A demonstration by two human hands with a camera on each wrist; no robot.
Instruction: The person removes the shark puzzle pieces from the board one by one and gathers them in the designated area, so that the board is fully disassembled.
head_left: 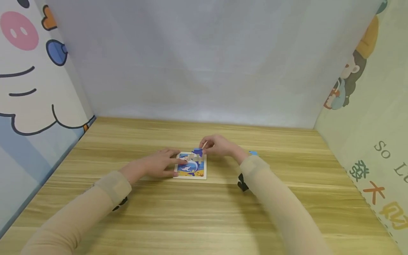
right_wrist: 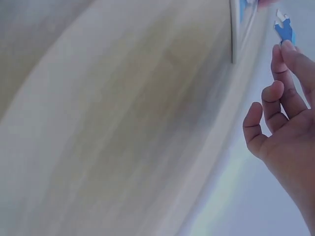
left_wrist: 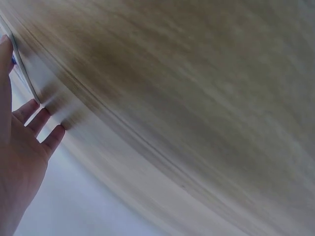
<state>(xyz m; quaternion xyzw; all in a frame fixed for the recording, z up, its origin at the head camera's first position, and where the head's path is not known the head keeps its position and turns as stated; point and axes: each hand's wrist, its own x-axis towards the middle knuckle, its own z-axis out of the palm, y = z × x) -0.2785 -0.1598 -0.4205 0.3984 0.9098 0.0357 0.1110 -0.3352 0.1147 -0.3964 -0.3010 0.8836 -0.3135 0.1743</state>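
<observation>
A small jigsaw puzzle board with a pale frame and a blue and yellow picture lies on the wooden table. My left hand is spread over its left side, with fingertips on the frame and picture. Between thumb and index finger, my right hand pinches a blue puzzle piece over the board's upper right part. The right wrist view shows this piece at the fingertips, while the other fingers curl loosely. A bare brown patch shows in the picture below the piece.
Another light blue piece lies on the table, partly behind my right forearm. Black wrist devices show under both sleeves, one by the right cuff. A pale curtain stands at the back, with printed panels on both sides.
</observation>
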